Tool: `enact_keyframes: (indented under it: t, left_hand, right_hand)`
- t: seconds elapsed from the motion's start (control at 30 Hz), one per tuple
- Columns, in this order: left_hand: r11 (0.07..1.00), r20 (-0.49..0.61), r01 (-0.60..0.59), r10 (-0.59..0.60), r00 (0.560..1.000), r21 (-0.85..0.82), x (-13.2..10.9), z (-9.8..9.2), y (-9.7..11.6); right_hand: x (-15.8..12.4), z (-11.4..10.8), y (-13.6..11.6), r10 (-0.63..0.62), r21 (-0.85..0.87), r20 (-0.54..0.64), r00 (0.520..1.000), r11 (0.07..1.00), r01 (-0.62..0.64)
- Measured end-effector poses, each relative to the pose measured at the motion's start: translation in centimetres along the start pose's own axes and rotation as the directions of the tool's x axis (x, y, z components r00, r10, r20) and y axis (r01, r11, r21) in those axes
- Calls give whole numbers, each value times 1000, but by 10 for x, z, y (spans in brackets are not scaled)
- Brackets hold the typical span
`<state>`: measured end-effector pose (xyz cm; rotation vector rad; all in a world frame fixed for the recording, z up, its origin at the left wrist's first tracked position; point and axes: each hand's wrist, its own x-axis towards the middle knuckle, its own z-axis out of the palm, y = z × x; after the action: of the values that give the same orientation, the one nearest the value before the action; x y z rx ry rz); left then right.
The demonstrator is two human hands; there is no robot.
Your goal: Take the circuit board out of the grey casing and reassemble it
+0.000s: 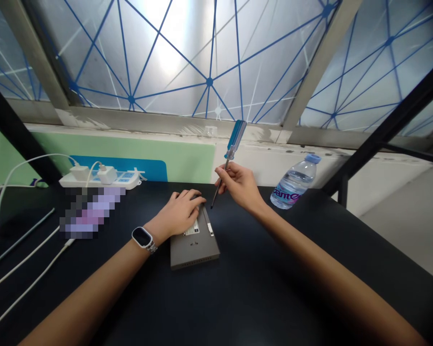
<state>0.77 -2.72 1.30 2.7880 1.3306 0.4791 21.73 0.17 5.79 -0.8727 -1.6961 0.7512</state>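
A flat grey metal box (197,250) with a white label and a row of small holes along its near edge lies on the black table. My left hand (178,211), palm down, covers its far part, with the fingers curled over it and the thumb along its right side. The fingertips are partly hidden. Between thumb and fingers, my right hand (240,185) pinches a screwdriver (235,139) by its metal shaft. Its blue and clear handle points up, and its dark tip hangs just right of the box's far end, seemingly apart from it.
A white power strip (130,181) with plugged-in chargers stands at the back left, and pale cables (32,263) run across the table's left side. A blurred-out item (94,214) lies there too. A water bottle (292,185) leans at the back right. Black frame bars (375,137) rise on both sides.
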Motion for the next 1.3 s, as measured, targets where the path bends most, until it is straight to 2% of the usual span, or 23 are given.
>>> enact_keyframes:
  t: [0.23, 0.43, 1.07, 1.3]
  left_hand:
    - [993, -29, 52, -56, 998, -109, 1, 3, -2]
    - [993, -41, 55, -59, 997, -107, 0, 3, -1]
    - [990, -57, 83, -89, 994, -113, 0, 2, 2]
    - [991, -62, 79, -86, 994, -105, -1, 5, 1]
  right_hand:
    - [8, 16, -5, -49, -53, 26, 998, 997, 51]
    - [14, 27, -7, -77, -139, 57, 995, 987, 84]
    - [7, 30, -5, -66, -151, 72, 995, 986, 76]
    - [6, 26, -3, -45, -104, 99, 994, 993, 55]
